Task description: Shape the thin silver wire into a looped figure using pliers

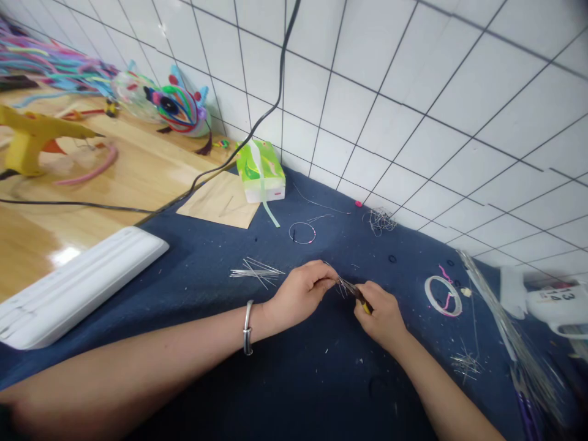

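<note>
My left hand pinches a thin silvery wire piece between thumb and fingers, over the dark blue cloth. From the right, my right hand is wrapped around pliers with a yellow-and-black handle. Their jaws meet the wire close to my left fingertips; how the wire is bent there is too small to make out. Left of my left hand lies a loose bunch of straight metal wires. Beyond both hands rests a thin wire ring with a few pink spots.
A tangle of wire lies by the tiled wall. On the right are a white spool, wire scraps and long wire bundles. At left stand a white case, a tissue pack and a yellow glue gun.
</note>
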Action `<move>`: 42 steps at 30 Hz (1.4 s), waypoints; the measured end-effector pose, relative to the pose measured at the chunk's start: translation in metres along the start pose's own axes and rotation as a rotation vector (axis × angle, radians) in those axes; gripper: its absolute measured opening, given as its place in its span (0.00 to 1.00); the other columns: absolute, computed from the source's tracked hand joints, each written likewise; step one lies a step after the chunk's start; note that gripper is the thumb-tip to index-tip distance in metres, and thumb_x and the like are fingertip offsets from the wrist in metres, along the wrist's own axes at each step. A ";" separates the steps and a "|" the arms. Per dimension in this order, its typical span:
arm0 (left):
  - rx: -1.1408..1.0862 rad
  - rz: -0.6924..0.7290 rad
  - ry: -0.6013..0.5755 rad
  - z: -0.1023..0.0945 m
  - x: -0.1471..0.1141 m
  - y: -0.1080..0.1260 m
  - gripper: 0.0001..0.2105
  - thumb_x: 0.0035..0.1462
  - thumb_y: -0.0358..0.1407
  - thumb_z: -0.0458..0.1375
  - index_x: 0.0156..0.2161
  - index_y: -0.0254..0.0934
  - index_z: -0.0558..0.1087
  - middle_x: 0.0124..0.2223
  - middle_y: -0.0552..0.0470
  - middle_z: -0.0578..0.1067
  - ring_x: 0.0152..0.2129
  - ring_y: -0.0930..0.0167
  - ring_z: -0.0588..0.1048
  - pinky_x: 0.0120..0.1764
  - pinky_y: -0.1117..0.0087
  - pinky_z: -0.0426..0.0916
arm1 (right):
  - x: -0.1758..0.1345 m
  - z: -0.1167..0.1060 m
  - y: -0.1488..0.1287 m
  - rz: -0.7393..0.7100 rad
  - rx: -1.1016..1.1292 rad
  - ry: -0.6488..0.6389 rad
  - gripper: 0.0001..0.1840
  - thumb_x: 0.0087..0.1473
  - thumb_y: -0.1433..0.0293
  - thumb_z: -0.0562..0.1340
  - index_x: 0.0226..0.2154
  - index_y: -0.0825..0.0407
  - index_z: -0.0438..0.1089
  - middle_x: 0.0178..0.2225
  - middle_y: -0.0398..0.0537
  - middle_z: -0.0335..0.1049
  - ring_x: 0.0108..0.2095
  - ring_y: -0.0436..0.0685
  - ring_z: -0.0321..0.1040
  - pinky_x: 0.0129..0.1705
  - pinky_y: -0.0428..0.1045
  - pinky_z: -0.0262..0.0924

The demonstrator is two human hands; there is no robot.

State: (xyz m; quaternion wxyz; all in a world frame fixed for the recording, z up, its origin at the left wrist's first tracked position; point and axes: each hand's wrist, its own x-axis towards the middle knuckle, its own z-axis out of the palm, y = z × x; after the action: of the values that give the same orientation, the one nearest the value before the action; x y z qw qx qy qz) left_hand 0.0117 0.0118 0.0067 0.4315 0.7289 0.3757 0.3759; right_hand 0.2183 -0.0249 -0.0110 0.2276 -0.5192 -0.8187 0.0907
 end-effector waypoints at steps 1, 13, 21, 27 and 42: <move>-0.001 -0.006 0.001 0.000 0.000 0.000 0.08 0.56 0.27 0.49 0.33 0.35 0.70 0.31 0.53 0.69 0.27 0.76 0.68 0.30 0.74 0.65 | 0.001 -0.002 -0.001 0.004 -0.011 -0.001 0.12 0.50 0.74 0.53 0.37 0.53 0.67 0.28 0.47 0.63 0.31 0.52 0.61 0.35 0.48 0.59; 0.038 -0.030 0.074 -0.002 -0.001 0.009 0.07 0.53 0.26 0.50 0.31 0.35 0.71 0.29 0.54 0.71 0.28 0.75 0.69 0.34 0.72 0.64 | 0.006 -0.017 0.001 0.073 -0.081 -0.004 0.19 0.56 0.69 0.52 0.51 0.48 0.60 0.43 0.50 0.66 0.44 0.57 0.62 0.46 0.55 0.57; 0.127 0.050 0.112 -0.003 -0.003 0.010 0.08 0.51 0.25 0.50 0.31 0.36 0.70 0.28 0.54 0.69 0.27 0.75 0.67 0.32 0.73 0.63 | 0.003 -0.005 0.003 -0.003 -0.124 0.017 0.12 0.55 0.71 0.52 0.41 0.53 0.64 0.34 0.51 0.66 0.36 0.56 0.62 0.41 0.53 0.59; 0.156 0.070 0.093 -0.003 -0.003 0.009 0.08 0.51 0.24 0.49 0.29 0.35 0.69 0.28 0.54 0.70 0.28 0.75 0.68 0.32 0.73 0.63 | 0.002 -0.004 0.001 -0.020 -0.155 0.029 0.10 0.54 0.71 0.53 0.39 0.53 0.65 0.31 0.50 0.65 0.35 0.55 0.62 0.39 0.52 0.58; 0.116 0.047 0.048 -0.004 -0.002 0.005 0.09 0.54 0.25 0.49 0.33 0.36 0.71 0.31 0.53 0.71 0.31 0.73 0.69 0.36 0.71 0.64 | 0.001 -0.001 0.006 -0.071 -0.126 0.048 0.12 0.53 0.72 0.53 0.41 0.53 0.65 0.30 0.49 0.66 0.33 0.54 0.63 0.38 0.50 0.59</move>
State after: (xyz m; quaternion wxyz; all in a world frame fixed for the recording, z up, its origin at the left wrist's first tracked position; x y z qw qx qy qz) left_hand 0.0085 0.0093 0.0120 0.3705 0.7520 0.3901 0.3810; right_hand 0.2228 -0.0213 -0.0121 0.2170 -0.5054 -0.8349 0.0183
